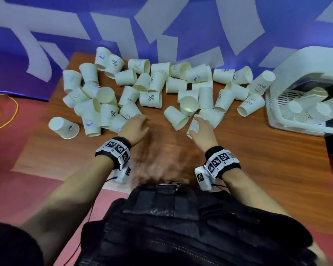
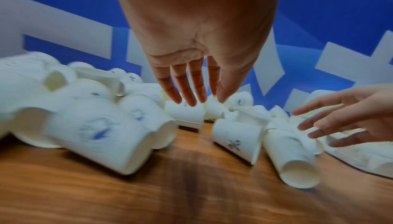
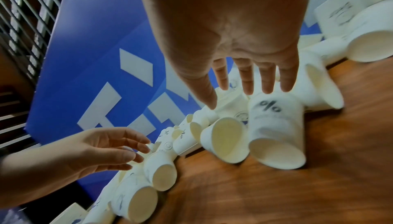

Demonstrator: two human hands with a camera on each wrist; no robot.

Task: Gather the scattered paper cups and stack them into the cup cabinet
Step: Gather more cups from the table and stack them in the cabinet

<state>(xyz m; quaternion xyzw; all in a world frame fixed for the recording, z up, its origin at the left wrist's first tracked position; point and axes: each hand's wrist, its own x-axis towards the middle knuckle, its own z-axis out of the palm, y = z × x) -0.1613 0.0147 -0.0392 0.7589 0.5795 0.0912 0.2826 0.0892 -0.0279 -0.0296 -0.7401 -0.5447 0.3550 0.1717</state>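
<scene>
Cups (image 1: 152, 87) crowd the tabletop's (image 1: 258, 150) far edge; left hand (image 1: 135, 125) and right hand (image 1: 202, 129) hover spread, empty, over bare near wood.

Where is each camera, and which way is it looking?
Head: worn on the head, looking down at the table, paper cups and cup cabinet; shows both forearms, wristbands and a dark vest.
Left wrist: looks along the open left hand at cups.
Right wrist: looks along the open right hand at a "%" cup.
Shared: each wrist view also catches the other hand.

A wooden table (image 1: 258, 150) stands on red floor (image 1: 4, 150) against a blue-and-white wall (image 1: 200, 25).
</scene>
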